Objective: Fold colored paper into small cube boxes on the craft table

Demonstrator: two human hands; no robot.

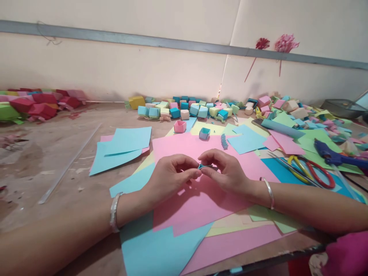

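Over the pink paper sheets (184,214), my left hand (175,172) and my right hand (224,170) meet fingertip to fingertip. Both pinch a small blue paper piece (200,166); most of it is hidden by the fingers, so its full shape does not show. Just beyond the hands stands an open blue paper box (204,133). To its left is an open pink paper box (180,126). A short zigzag-edged blue-grey paper strip (224,141) lies on the pink sheet near my right hand.
Blue sheets (130,140) lie left, near a clear glue stick (70,165). Scissors (304,170) and a blue glue gun (339,155) lie at right. Small paper boxes (175,112) line the wall, with larger ones (43,110) at far left. Paper scraps (319,126) spread at back right.
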